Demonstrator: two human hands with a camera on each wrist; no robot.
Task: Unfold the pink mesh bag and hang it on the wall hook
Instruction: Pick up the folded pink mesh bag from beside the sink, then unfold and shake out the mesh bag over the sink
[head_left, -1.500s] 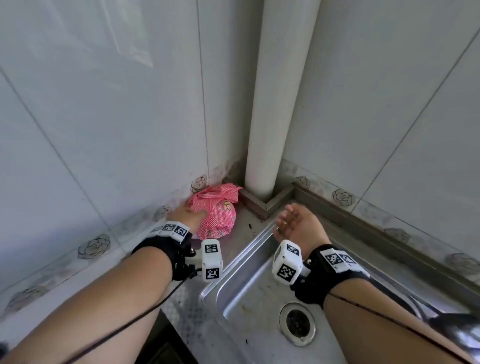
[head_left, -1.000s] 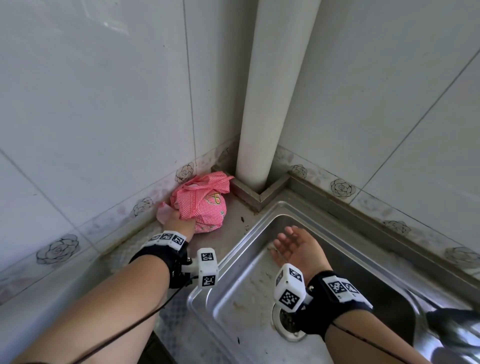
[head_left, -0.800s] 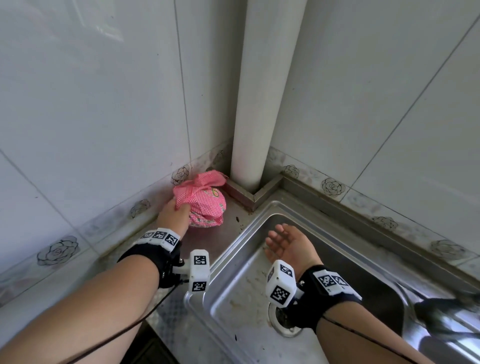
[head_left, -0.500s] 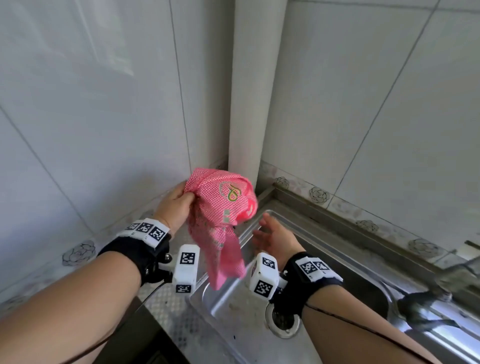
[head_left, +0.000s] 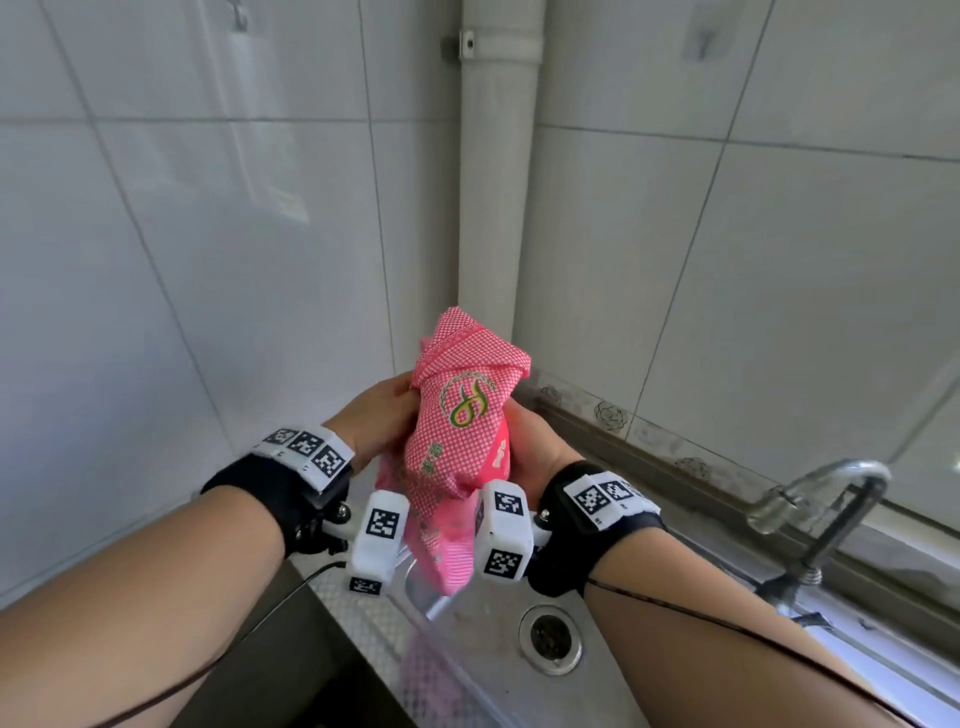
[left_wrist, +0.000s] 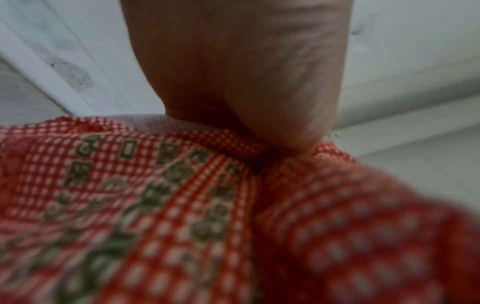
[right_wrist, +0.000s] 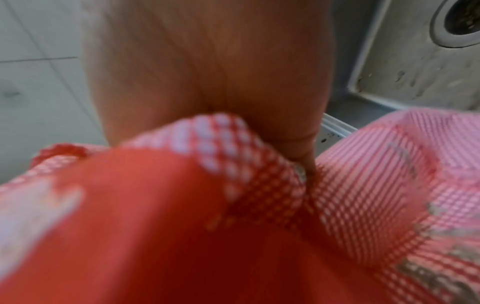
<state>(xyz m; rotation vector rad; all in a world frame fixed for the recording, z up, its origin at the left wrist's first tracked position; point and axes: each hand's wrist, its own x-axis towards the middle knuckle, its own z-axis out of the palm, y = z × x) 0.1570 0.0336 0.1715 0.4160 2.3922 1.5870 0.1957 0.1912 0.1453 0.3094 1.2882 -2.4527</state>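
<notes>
The pink mesh bag, bunched and folded with a green logo facing me, is held up above the sink between both hands. My left hand grips its left side and my right hand grips its right side; a loose tail of mesh hangs down between the wrists. In the left wrist view the bag fills the lower frame under my hand. The right wrist view shows the bag the same way, pinched under my hand. Two wall hooks show high up: one at the left, one at the right.
A white drain pipe runs up the tiled corner behind the bag. Below lies a steel sink with a drain, and a metal tap stands at the right. White tiled walls close in on both sides.
My left hand lifted the bag from the corner of the counter up over the sink. My right hand rose from the sink and took hold of the bag's right side.
</notes>
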